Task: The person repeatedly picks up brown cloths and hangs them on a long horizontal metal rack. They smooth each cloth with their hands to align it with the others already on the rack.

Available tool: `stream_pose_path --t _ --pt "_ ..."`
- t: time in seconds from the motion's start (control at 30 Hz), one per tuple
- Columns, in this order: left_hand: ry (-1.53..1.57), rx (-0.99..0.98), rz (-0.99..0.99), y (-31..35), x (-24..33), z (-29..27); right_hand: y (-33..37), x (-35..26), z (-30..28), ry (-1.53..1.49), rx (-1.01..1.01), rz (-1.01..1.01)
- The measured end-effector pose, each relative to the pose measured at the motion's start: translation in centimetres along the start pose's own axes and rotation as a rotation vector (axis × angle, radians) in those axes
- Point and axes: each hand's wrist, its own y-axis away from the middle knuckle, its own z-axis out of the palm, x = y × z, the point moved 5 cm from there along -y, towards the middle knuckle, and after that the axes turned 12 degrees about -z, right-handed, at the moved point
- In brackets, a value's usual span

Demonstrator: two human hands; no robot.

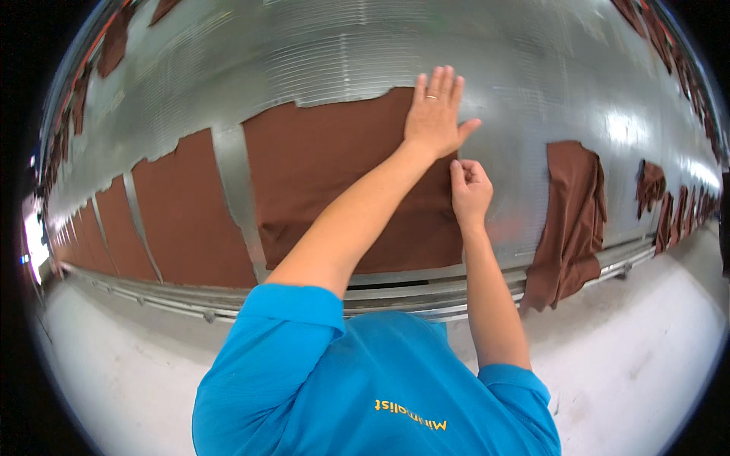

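In front of me a brown leather sheet (pixel 334 175) lies spread on a shiny metal panel (pixel 513 121). My left hand (pixel 437 118) presses flat over its upper right corner, fingers stretched upward and thumb out to the right. A ring shows on one finger. Just below, my right hand (pixel 471 190) is closed at the sheet's right edge, thumb against curled fingers. The bit of edge between those fingers is mostly hidden. Small folds run along the sheet's lower left part, and its upper border is uneven.
To the left, several flat brown sheets (pixel 190 213) stand in a row. A crumpled brown piece (pixel 570 220) hangs over the panel's lower edge at right, with more bunched pieces (pixel 651 185) beyond. A metal rail (pixel 205 308) runs along the near side above a pale floor (pixel 623 334).
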Motion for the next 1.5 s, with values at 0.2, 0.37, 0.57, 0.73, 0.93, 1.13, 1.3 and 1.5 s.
stream_pose_path --t 0.2,0.37,0.57,0.73,0.93,1.13,1.3,1.5 --pt "0.062 -0.055 0.174 3.5 -2.4 -1.7 -0.3 0.9 -0.2 0.001 0.012 0.027" --pt "0.01 -0.234 0.294 10.8 -9.2 -5.4 -0.4 -0.3 0.2 0.047 -0.016 -0.005" --pt "-0.142 -0.453 0.272 15.6 -21.3 -11.0 -0.4 -0.2 0.2 0.042 -0.021 0.005" --pt "-0.227 -0.237 0.095 13.5 -28.8 -13.2 -0.3 -0.5 -0.2 0.117 -0.035 -0.002" --pt "-0.289 -0.019 -0.225 9.1 -30.8 -12.8 -0.4 -0.5 -0.1 0.126 -0.025 -0.015" --pt "-0.285 0.037 -0.486 10.3 -24.9 -11.1 -1.9 0.9 -0.2 0.1 -0.068 -0.024" --pt "0.174 0.205 -0.383 21.2 -18.8 -16.5 0.0 -2.1 -3.3 -0.146 -0.285 0.184" --pt "0.499 0.377 -1.119 39.5 -27.0 -17.8 9.2 3.9 -10.9 0.236 -0.159 -0.11"
